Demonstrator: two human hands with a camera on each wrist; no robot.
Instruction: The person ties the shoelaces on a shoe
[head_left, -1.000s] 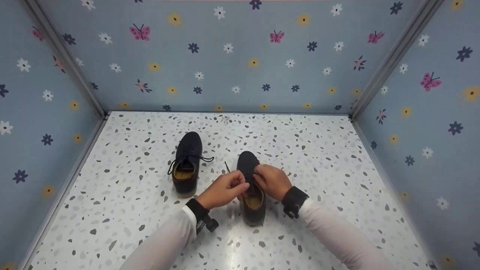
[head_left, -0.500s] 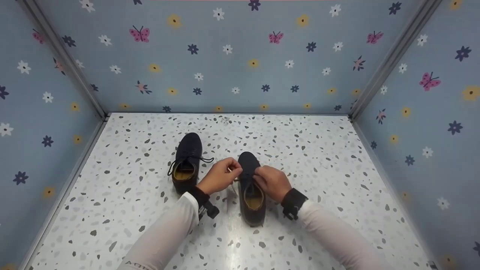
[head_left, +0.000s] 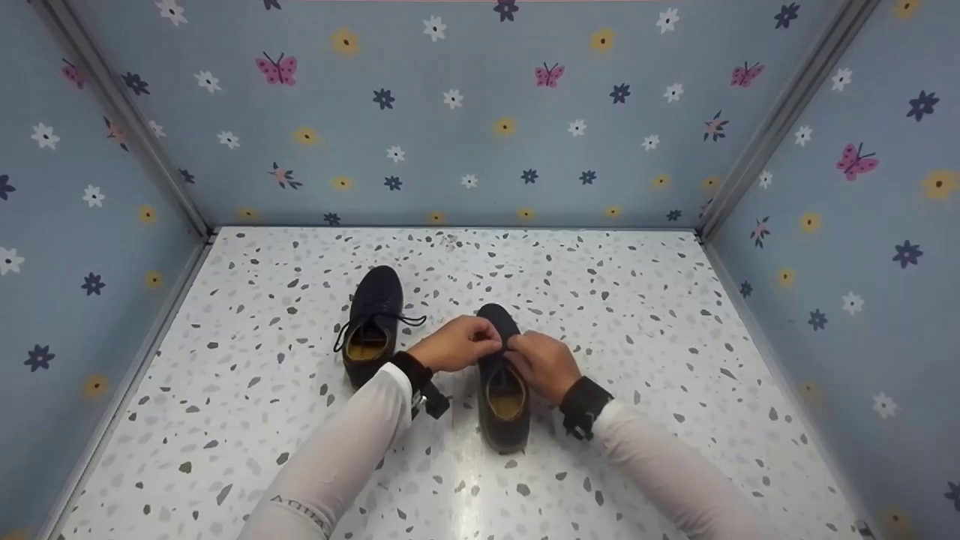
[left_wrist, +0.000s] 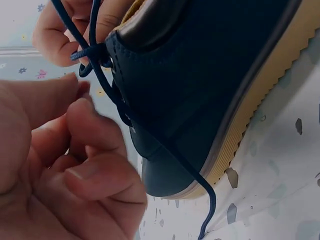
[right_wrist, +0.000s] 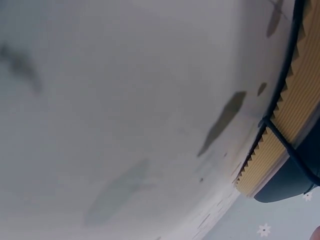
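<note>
A dark lace-up shoe (head_left: 506, 433) stands on the speckled floor, toe pointing away. My right hand (head_left: 547, 364) is at its laces from the right, pinching the shoelace near the knot. My left hand (head_left: 456, 343) bends over the lacing from the left. In the left wrist view, its curled fingers (left_wrist: 102, 175) and thumb are right beside a small lace loop; I cannot tell whether lace lies between their tips. One end of the shoelace (left_wrist: 167, 145) hangs down across the shoe's side. In the right wrist view, a lace (right_wrist: 287, 145) crosses the tan ridged sole (right_wrist: 287, 115).
A second dark shoe (head_left: 377, 291) with a loosely looped lace stands to the left, its heel partly behind the left wrist. Pale blue floral panels (head_left: 450, 60) enclose the floor (head_left: 637, 315) at the back and both sides.
My left hand has moved up from the shoe's opening, swung out to the left side, then come in over the lacing close to the right hand. The right hand has stayed almost still.
</note>
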